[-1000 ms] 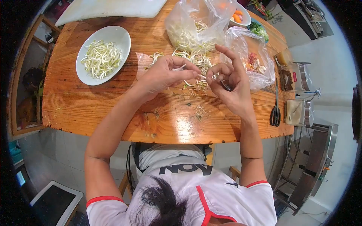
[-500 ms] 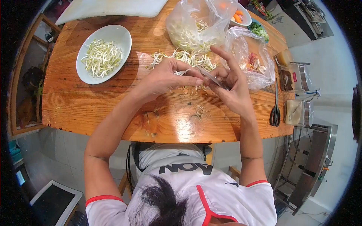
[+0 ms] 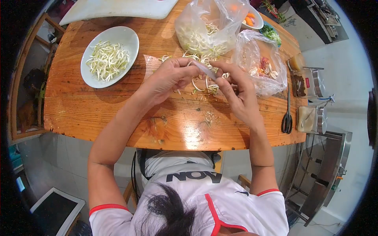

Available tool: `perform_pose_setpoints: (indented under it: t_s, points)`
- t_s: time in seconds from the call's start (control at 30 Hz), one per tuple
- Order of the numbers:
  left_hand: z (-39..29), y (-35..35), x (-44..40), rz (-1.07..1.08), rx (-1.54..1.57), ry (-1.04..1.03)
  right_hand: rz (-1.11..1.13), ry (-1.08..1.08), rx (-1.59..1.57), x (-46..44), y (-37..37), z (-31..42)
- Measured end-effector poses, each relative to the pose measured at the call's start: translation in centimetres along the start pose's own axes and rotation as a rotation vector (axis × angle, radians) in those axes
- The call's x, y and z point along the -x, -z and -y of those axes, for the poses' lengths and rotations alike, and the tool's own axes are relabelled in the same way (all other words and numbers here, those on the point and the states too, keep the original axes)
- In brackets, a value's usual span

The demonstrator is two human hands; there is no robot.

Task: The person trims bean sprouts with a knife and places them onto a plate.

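My left hand [image 3: 170,76] is closed, with thumb and index finger pinched together; white bean sprouts show at its fingers. My right hand [image 3: 239,87] pinches one end of a thin, flat, greyish-white strip [image 3: 205,71]. The strip's other end reaches the left fingertips; its exact kind is unclear. Below and behind the hands, a loose pile of bean sprouts [image 3: 212,87] lies on the wooden table [image 3: 177,126], partly hidden by the fingers. To the left, a white oval bowl [image 3: 89,80] holds more bean sprouts [image 3: 107,61].
Behind the pile stands a clear plastic bag of sprouts [image 3: 204,35]. Another plastic bag [image 3: 260,59] with reddish and white pieces lies to the right. Black scissors [image 3: 287,120] and glass jars [image 3: 307,118] are at the right edge. A white cutting board [image 3: 118,10] sits at upper left.
Both hands have shifted slightly, and the right index finger has come down from its raised position to the strip. The strip now spans between the two hands' fingertips.
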State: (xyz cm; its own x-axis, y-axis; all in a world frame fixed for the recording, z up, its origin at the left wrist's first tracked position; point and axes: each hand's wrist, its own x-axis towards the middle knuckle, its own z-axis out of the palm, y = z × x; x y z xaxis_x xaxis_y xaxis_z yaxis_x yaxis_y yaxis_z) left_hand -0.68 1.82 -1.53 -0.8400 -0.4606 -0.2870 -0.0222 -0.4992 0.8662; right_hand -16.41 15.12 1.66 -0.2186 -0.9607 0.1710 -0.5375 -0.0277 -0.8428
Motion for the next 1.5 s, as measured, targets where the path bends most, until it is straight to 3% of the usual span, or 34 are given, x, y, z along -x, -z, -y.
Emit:
perform_pose_setpoints:
  t_s: [0.23, 0.67, 0.97, 1.03, 1.13, 1.23, 1.27, 1.5]
  points:
    - [0.3, 0.4, -0.3, 0.032, -0.030, -0.006, 0.005, 0.067, 0.047, -0.1, -0.1, 0.0]
    - [0.4, 0.0, -0.2, 0.035, -0.052, -0.003, -0.012, 0.022, 0.044, 0.0, -0.6, -0.3]
    - [0.2, 0.2, -0.2, 0.157, -0.176, -0.025, -0.032, -0.039, -0.031, 0.1, -0.6, -0.5]
    - [-0.9, -0.2, 0.3, 0.041, -0.087, -0.020, -0.066, -0.048, -0.128, 0.2, -0.8, -1.4]
    - [-1.7, 0.6, 0.4, -0.099, 0.050, -0.055, -0.098, 0.004, -0.099, 0.0, -0.6, -0.3]
    - [-2.0, 1.9, 0.1, -0.188, 0.227, -0.107, 0.011, 0.094, 0.373, 0.0, 0.1, 0.0]
    - [-2.0, 2.2, -0.1, -0.209, 0.292, -0.124, 0.000, 0.110, 0.384, 0.1, -0.2, -0.4]
    - [-1.6, 2.9, -0.6, -0.057, 0.344, -0.107, 0.060, 0.093, 0.409, 0.4, -2.3, -2.1]
